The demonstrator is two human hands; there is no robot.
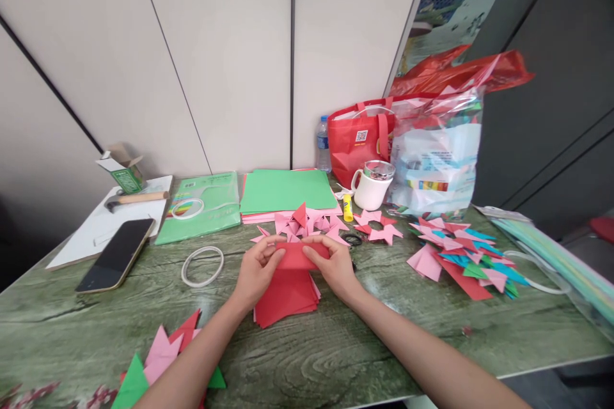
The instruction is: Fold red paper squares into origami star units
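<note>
Both my hands meet at the middle of the green wood-grain table. My left hand and my right hand each pinch one end of a small red paper sheet, which is held folded just above a stack of red paper squares. The fingers of both hands are closed on the sheet's top edge. Just behind my hands lies a heap of folded pink and red paper pieces.
A phone, a tape ring and a hammer lie left. Green paper sheets, a white mug, a glue stick and red and clear bags stand behind. Folded coloured pieces lie right, more folded pieces at the front left edge.
</note>
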